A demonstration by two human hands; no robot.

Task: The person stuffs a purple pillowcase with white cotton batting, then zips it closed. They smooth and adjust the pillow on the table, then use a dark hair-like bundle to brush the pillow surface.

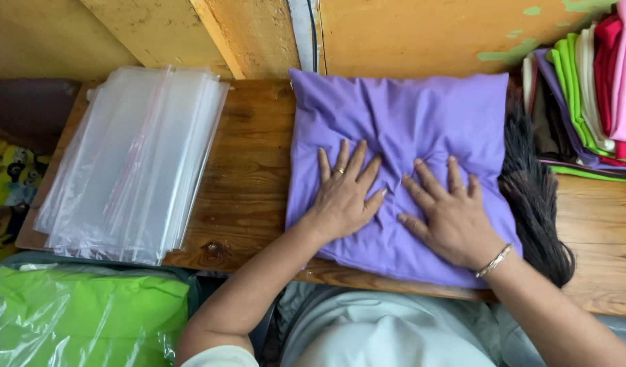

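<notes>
Wooden table [245,177] along a yellow wall, folded purple cloth [401,115] lying flat at its middle, stack of clear plastic bags [133,163] well to its left, left hand [343,197] and right hand [452,217] pressing palms-down on the cloth, fingers spread, gripping nothing

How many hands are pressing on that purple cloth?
2. The left hand lies flat on the purple cloth near its middle, the right hand flat beside it, toward the cloth's right edge.

Left hand [343,194], right hand [449,217] flat on purple folded cloth [401,122]; clear bags [133,163] beside.
</notes>
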